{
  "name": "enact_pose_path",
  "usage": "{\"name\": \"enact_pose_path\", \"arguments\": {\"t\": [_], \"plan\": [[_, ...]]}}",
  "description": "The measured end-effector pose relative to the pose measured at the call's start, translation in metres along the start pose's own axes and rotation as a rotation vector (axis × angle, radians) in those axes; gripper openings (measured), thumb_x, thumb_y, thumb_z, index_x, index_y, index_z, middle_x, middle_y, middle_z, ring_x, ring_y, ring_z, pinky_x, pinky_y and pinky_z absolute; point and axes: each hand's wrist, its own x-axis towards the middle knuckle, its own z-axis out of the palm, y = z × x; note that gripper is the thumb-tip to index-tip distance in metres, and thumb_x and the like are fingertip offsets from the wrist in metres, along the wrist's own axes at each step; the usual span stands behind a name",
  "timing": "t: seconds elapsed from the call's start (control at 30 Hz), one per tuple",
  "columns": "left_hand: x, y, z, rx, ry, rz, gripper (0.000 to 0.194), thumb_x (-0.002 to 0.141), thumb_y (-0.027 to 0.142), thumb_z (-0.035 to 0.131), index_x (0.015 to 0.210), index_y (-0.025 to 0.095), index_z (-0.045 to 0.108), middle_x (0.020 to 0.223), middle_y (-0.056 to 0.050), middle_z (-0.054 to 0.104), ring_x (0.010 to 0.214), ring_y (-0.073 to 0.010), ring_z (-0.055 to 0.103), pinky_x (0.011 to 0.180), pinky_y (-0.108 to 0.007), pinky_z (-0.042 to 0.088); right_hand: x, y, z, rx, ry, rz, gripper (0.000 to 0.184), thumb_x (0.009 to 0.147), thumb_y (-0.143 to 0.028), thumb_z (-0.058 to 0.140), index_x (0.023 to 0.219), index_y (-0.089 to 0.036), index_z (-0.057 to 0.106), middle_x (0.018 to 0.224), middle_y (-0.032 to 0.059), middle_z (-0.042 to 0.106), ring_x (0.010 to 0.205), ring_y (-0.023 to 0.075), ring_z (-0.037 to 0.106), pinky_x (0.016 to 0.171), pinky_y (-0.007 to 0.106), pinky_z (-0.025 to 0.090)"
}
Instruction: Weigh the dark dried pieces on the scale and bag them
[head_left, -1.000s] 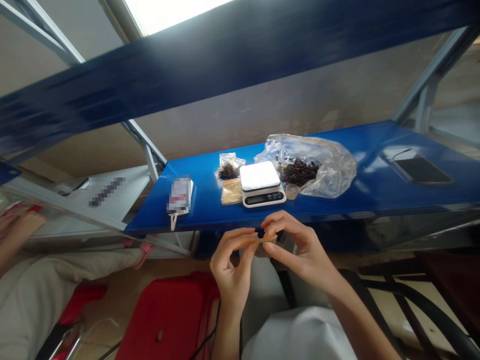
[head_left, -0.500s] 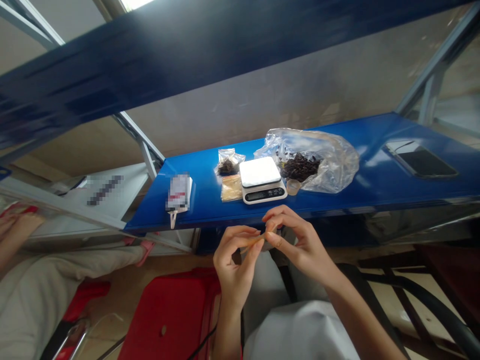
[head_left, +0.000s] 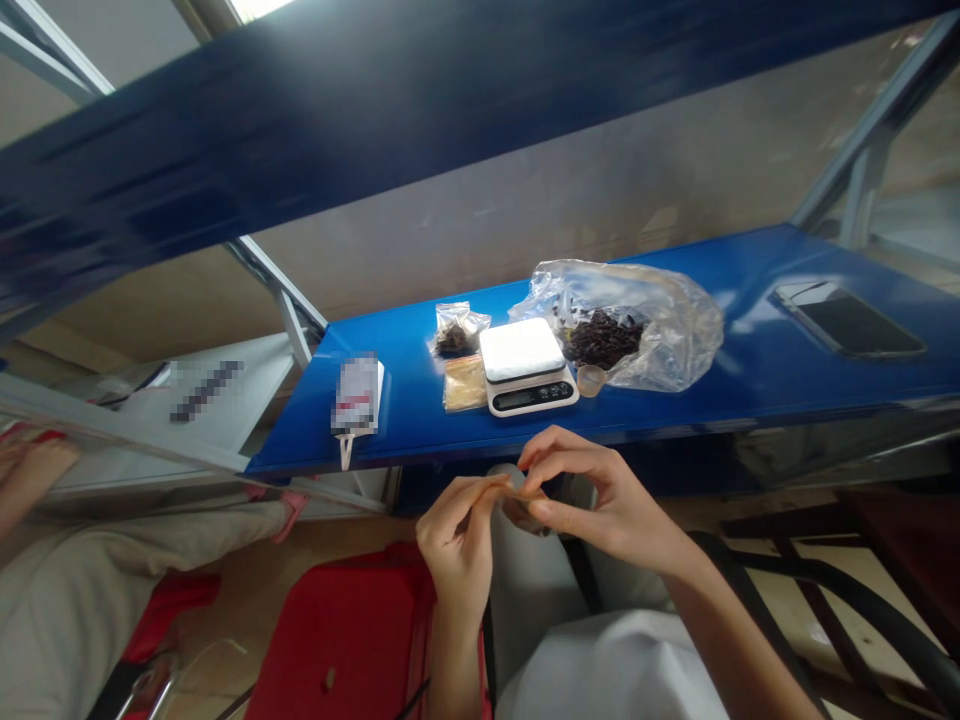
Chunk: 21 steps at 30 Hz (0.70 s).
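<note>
My left hand (head_left: 456, 530) and my right hand (head_left: 592, 492) meet above my lap, just in front of the blue shelf's edge. Between them they pinch the orange-edged top of a small clear zip bag (head_left: 526, 516), which hangs down with something dark at its bottom. Beyond my hands stands a white digital scale (head_left: 523, 350) with a bare weighing plate. Right of it lies a large open plastic bag (head_left: 682, 335) holding dark pellets (head_left: 604, 340). A small translucent cup (head_left: 591, 380) sits by the scale's right corner.
Flat zip bags (head_left: 465, 385) and a filled small bag (head_left: 454, 337) lie left of the scale. A blurred-out white pack (head_left: 356, 398) is farther left on the blue shelf (head_left: 409, 400); a phone (head_left: 847, 318) lies right. A red stool (head_left: 337, 640) and another person's leg (head_left: 150, 550) are below left.
My fingers have shifted along the zip bag's top edge, and both hands sit slightly lower. The bag's body now shows hanging below the fingers. The things on the shelf have stayed put.
</note>
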Motion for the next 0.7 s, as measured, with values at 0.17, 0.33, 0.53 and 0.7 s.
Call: {"name": "enact_pose_path", "arguments": {"t": [0.17, 0.33, 0.53, 0.7], "plan": [[0.001, -0.005, -0.004, -0.036, -0.047, 0.041, 0.015, 0.081, 0.016, 0.058, 0.078, 0.019, 0.072, 0.074, -0.003, 0.07, 0.068, -0.0158, 0.065, 0.061, -0.025, 0.052, 0.002, 0.002, 0.003, -0.053, 0.116, 0.016, 0.016, 0.081, -0.026, 0.061, 0.067, -0.019, 0.064, 0.079, 0.0025, 0.059, 0.073, 0.0124, 0.056, 0.068, 0.025, 0.045], [0.003, -0.012, -0.002, -0.154, -0.157, 0.132, 0.017, 0.075, 0.027, 0.067, 0.09, 0.021, 0.072, 0.088, -0.008, 0.07, 0.09, -0.0238, 0.064, 0.076, -0.036, 0.053, 0.006, 0.007, 0.004, -0.09, 0.223, 0.015, 0.02, 0.084, -0.027, 0.057, 0.066, -0.019, 0.057, 0.079, 0.0021, 0.058, 0.074, 0.013, 0.056, 0.066, 0.025, 0.043], [0.001, -0.011, -0.002, -0.161, -0.144, 0.009, 0.03, 0.074, 0.022, 0.068, 0.103, 0.022, 0.069, 0.098, -0.01, 0.066, 0.09, -0.0218, 0.062, 0.069, -0.03, 0.054, 0.009, 0.01, 0.006, -0.112, 0.246, 0.003, 0.018, 0.083, -0.031, 0.059, 0.069, -0.019, 0.062, 0.077, 0.0038, 0.06, 0.073, 0.0146, 0.056, 0.066, 0.027, 0.044], [-0.002, -0.008, 0.001, -0.192, -0.025, -0.067, 0.013, 0.077, 0.021, 0.063, 0.087, 0.019, 0.071, 0.093, -0.009, 0.063, 0.088, -0.0196, 0.061, 0.067, -0.027, 0.053, 0.009, 0.013, 0.011, -0.085, 0.238, -0.002, 0.017, 0.081, -0.032, 0.061, 0.071, -0.019, 0.064, 0.077, 0.004, 0.062, 0.073, 0.0148, 0.057, 0.065, 0.027, 0.045]]}}
